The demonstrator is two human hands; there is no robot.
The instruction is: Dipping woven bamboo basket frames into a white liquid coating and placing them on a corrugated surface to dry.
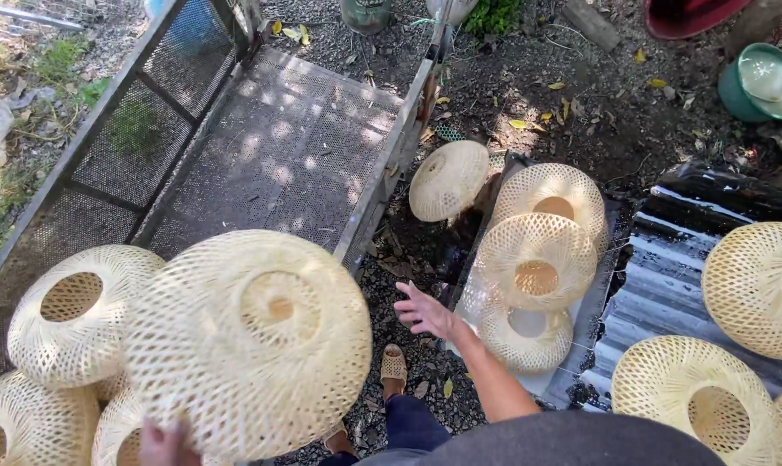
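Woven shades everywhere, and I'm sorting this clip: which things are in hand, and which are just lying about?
In hand:
- big woven shade, gripped by the left hand
- right hand, open, holding nothing

Lying about:
- mesh rack
- shade stack
- corrugated sheet
- green bucket
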